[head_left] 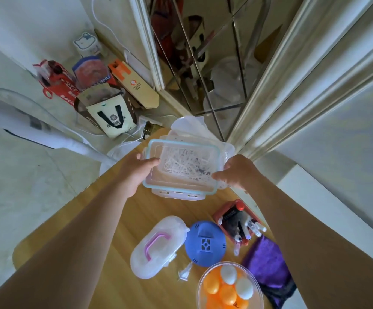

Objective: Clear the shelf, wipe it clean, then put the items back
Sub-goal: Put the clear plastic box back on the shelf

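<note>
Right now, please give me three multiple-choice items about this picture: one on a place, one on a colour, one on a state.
1. Where is the round blue lid?
A. right of the oval case
B. inside the bowl
C. on the floor

2. What colour is the oval case's handle?
A. green
B. pink
C. black

3. How is the clear lidded box held?
A. left hand only
B. both hands, with right hand
C. by nobody

Answers: 1 A, it lies beside the case; 2 B, pink arch; 3 B, a hand on each side.
</note>
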